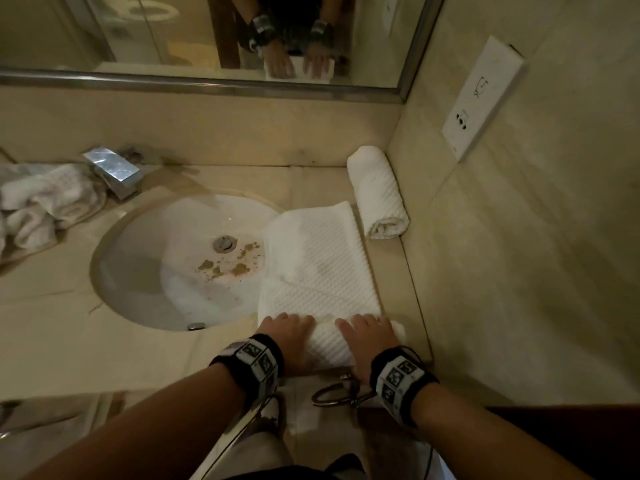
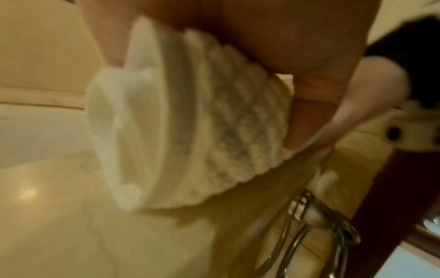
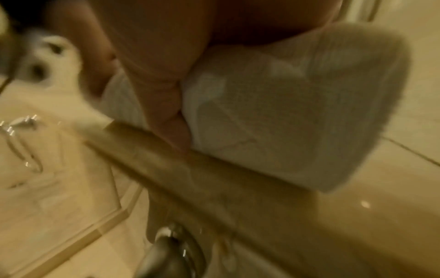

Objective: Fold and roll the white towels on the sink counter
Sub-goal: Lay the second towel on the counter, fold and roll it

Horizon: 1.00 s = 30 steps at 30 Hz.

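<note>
the beige stone counter [image 1: 145, 358] fills most of the head view, with the mirror [image 1: 173, 36] across the top at 12 o'clock and a tiled side wall [image 1: 519, 271] running down the 3 o'clock side. the oval white sink [image 1: 166, 265] sits left of centre, brown specks scattered near its drain [image 1: 225, 243], and a square chrome tap [image 1: 114, 169] stands at its 11 o'clock.

the folded white towel [image 1: 322, 271] lies on the counter just right of the sink, its left edge hanging over the basin rim, stretching from centre toward 6 o'clock. its near end is turned up into a roll [image 1: 329, 344] at the counter's front edge. the left wrist view shows that roll's open end with its layers [image 2: 147, 116]; the right wrist view shows the other end [image 3: 297, 116], blurred.

a heap of loose white towels [image 1: 45, 202] rests at 9 o'clock, left of the tap. a finished rolled towel [image 1: 377, 195] lies at 1 o'clock against the side wall, just beyond the folded one.

the left hand [image 1: 287, 337] and right hand [image 1: 367, 337] lie side by side on top of the roll, fingers laid forward over it and pressing it down, thumbs tucked at its near side, neither clenched. each wrist wears a black band.

a white socket plate [image 1: 481, 98] is on the wall at 2 o'clock. a metal ring [image 1: 332, 396] hangs below the counter edge at 6 o'clock.
</note>
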Each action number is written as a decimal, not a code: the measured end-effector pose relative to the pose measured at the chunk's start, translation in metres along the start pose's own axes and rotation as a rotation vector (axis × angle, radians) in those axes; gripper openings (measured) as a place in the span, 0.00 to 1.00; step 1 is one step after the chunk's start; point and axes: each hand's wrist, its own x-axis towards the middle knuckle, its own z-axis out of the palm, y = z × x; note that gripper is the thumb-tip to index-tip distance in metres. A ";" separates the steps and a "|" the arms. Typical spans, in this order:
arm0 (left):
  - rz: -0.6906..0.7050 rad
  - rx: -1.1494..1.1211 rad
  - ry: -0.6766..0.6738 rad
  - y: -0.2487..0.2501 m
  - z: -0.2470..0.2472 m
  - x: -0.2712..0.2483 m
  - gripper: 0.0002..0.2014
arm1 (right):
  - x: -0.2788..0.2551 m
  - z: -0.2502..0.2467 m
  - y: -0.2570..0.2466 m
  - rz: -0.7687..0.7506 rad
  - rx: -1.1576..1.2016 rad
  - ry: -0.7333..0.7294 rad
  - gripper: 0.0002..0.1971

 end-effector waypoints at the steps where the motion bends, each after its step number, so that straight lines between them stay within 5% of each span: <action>1: 0.008 0.054 0.089 0.001 0.009 -0.005 0.42 | 0.005 -0.004 0.002 -0.022 0.006 -0.021 0.41; 5: -0.001 0.155 0.196 0.002 0.043 -0.030 0.50 | 0.020 -0.022 0.010 -0.081 0.177 -0.218 0.40; 7: -0.001 0.154 0.225 0.000 0.049 -0.028 0.46 | 0.022 -0.026 0.010 -0.098 0.233 -0.357 0.41; 10: -0.009 0.071 0.148 -0.005 0.033 -0.013 0.34 | 0.020 -0.021 0.007 -0.062 0.136 -0.254 0.44; 12: 0.048 -0.056 0.143 -0.012 0.018 -0.001 0.34 | 0.015 -0.012 0.003 -0.010 0.025 -0.067 0.48; 16: 0.033 -0.282 -0.106 -0.025 -0.005 0.016 0.36 | 0.007 -0.004 0.003 -0.033 -0.050 0.119 0.53; 19: 0.031 -0.176 -0.010 -0.024 -0.007 0.021 0.38 | 0.025 -0.022 0.016 -0.048 0.038 -0.111 0.42; 21: 0.054 -0.050 0.161 -0.022 0.003 0.015 0.41 | 0.037 -0.038 0.024 -0.045 0.130 -0.225 0.43; 25: 0.084 0.093 0.202 -0.024 0.022 0.006 0.45 | 0.050 -0.050 0.030 -0.058 0.188 -0.368 0.47; 27: 0.078 0.048 0.141 -0.028 0.014 0.012 0.40 | 0.054 -0.047 0.030 -0.045 0.163 -0.391 0.47; 30: 0.081 -0.127 0.056 -0.037 -0.006 0.030 0.37 | 0.054 -0.041 0.029 -0.008 0.083 -0.235 0.47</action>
